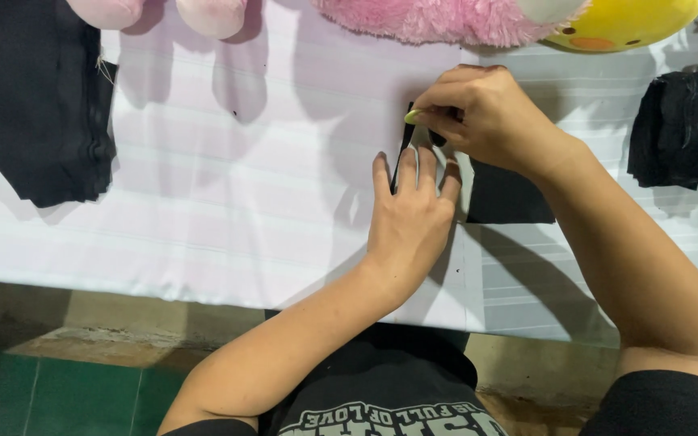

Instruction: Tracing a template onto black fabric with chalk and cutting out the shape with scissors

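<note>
table (228,202), white cloth | on it: black fabric stacks (42,97) (both ends), plush toys (446,20)

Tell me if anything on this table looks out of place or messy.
Nothing looks spilled or damaged. The black fabric stack at far left sits slightly askew with uneven edges, and plush toys crowd the white cloth's far edge.
</note>
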